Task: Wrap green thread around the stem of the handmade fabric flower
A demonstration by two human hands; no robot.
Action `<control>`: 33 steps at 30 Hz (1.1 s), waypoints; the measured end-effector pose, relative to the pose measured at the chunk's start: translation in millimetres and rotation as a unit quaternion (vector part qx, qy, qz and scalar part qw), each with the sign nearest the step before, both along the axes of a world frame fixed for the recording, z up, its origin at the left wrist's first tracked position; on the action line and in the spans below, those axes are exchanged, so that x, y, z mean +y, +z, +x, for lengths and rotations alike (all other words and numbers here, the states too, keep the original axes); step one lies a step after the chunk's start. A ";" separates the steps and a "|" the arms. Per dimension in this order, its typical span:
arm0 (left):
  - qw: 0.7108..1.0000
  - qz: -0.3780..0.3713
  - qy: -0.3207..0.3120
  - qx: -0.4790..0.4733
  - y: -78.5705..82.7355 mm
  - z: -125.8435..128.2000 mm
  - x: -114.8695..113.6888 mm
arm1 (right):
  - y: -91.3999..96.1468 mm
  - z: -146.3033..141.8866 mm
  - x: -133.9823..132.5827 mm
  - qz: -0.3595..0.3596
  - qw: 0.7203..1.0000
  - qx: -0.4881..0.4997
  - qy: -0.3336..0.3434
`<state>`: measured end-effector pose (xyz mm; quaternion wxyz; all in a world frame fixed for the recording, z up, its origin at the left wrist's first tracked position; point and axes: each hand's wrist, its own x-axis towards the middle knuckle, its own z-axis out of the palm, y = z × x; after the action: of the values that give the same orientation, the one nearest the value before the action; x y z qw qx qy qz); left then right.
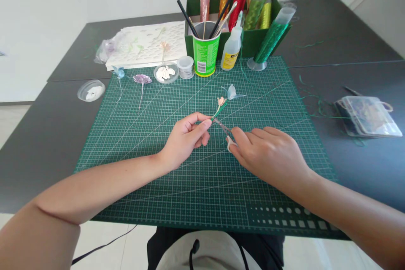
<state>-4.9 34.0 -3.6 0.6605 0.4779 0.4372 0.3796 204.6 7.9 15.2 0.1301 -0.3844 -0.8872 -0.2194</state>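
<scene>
Between thumb and forefinger, my left hand (pixel 190 136) pinches the stem of a small artificial flower (pixel 221 102) with peach petals and a pale stalk. Alongside that stalk runs a green strip (pixel 220 110), perhaps thread or a leaf. My right hand (pixel 265 152) is closed around scissors (pixel 232 143) with white handles. Their metal blades reach to the stem right beside my left fingertips; whether they are apart I cannot tell. Just beyond lies a pale blue flower (pixel 232 92). All of this is over the green cutting mat (pixel 177 202).
Behind stand a green can (pixel 206 57) of tools, a glue bottle (pixel 231 50), a green thread spool (pixel 274 36) and a dark green box (pixel 189 46) of spools. At left are a purple flower (pixel 142 79) and petal dishes (pixel 91 91). Plastic cases (pixel 370 114) lie at right.
</scene>
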 end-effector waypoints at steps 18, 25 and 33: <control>1.000 0.013 0.008 0.002 0.5 0.1 0.2 | 1.3 3.2 1.4 -0.007 1.000 -0.017 -0.001; 0.999 0.040 0.017 0.015 -2.1 -1.8 -2.5 | 6.1 17.0 11.9 -0.166 0.984 0.067 -0.006; 0.981 0.184 0.037 0.048 -7.9 -4.0 1.8 | 12.5 58.7 56.2 -0.464 0.857 0.171 -0.146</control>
<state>-8.9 35.8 -11.5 0.5249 0.5925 0.4082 0.4548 263.3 64.2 27.8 0.0526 -0.5567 -0.7839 0.2698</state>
